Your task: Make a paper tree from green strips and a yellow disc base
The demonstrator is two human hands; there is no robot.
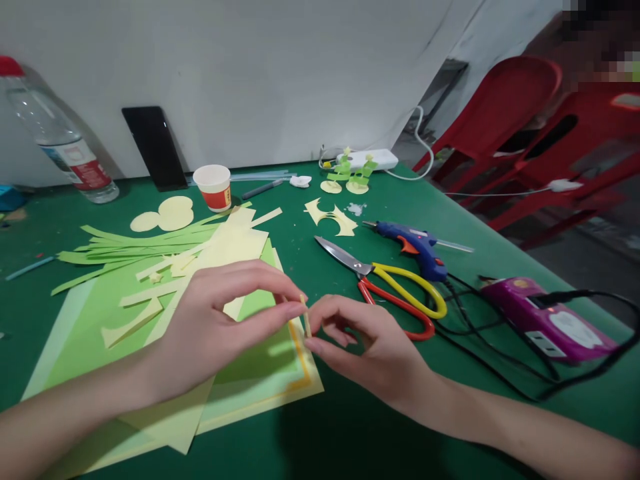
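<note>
Between my two hands is a small yellow paper strip (pixel 307 321), seen nearly edge-on. My left hand (pixel 225 313) pinches its upper end between thumb and forefinger. The fingertips of my right hand (pixel 367 340) close on its lower end. Under my left hand lie green and pale yellow paper sheets (pixel 260 367), with yellow offcuts (pixel 133 323) and a little folded paper star (pixel 156 277) on top. Scissors (pixel 370 270) with one yellow and one red handle rest just beyond my right hand.
A blue hot glue gun (pixel 415 243) and a purple power strip (pixel 555 323) with black cords lie at right. Green paper strips (pixel 135 247), paper circles (pixel 175 213), a paper cup (pixel 214 187), a phone (pixel 155 147) and a bottle (pixel 75 147) stand or lie at left. Paper plants (pixel 357 177) stand behind.
</note>
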